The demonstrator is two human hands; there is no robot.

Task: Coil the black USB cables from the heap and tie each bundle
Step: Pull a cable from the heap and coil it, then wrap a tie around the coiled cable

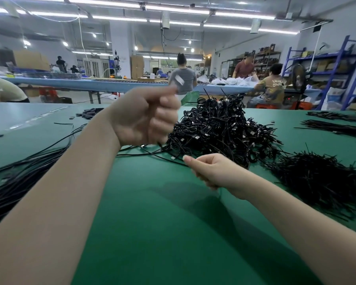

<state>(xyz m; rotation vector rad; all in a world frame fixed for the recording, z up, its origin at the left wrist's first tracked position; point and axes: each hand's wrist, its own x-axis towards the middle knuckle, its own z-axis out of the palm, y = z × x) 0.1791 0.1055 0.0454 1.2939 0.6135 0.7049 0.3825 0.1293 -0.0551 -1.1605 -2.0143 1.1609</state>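
Note:
A tall heap of coiled black USB cables (220, 128) rises on the green table (152, 212) just beyond my hands. My left hand (146, 118) is raised and blurred, fingers curled, pinching a silver USB plug (179, 80) at its fingertips. A thin black cable (164, 155) runs across the table toward my right hand (212, 171), which is closed around it low over the table, in front of the heap. Whether both hands hold the same cable I cannot tell.
A mound of black twist ties (317, 179) lies at the right. Straight uncoiled cables (23, 171) fan out at the left. More cable bundles (337, 128) lie at the far right. People work at a blue bench (111, 84) behind.

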